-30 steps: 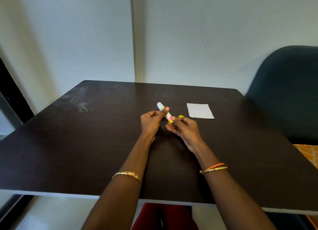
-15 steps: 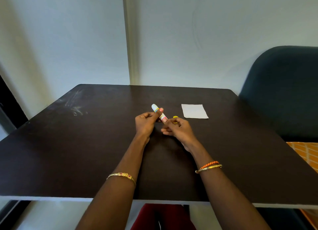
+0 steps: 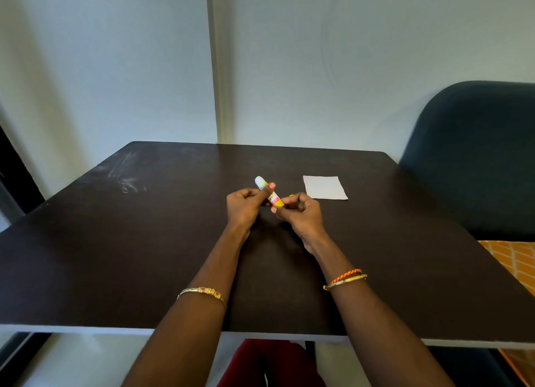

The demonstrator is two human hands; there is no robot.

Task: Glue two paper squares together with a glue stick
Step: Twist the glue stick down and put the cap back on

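Note:
A glue stick with a white tip and a yellow, pink and blue label is held tilted above the dark table. My left hand grips its middle. My right hand pinches its yellow lower end. A small yellow piece, perhaps the cap, peeks out behind my right fingers. A white paper square lies flat on the table just beyond and to the right of my right hand; I cannot tell whether it is one sheet or two stacked.
A dark blue chair back stands at the table's right side, with an orange patterned cloth below it. Pale walls close off the far edge of the table. Chalky smears mark the table's far left.
The glue stick stays between both hands in about the same pose. My right fingers have shifted slightly on its lower end. The camera view has drifted a little.

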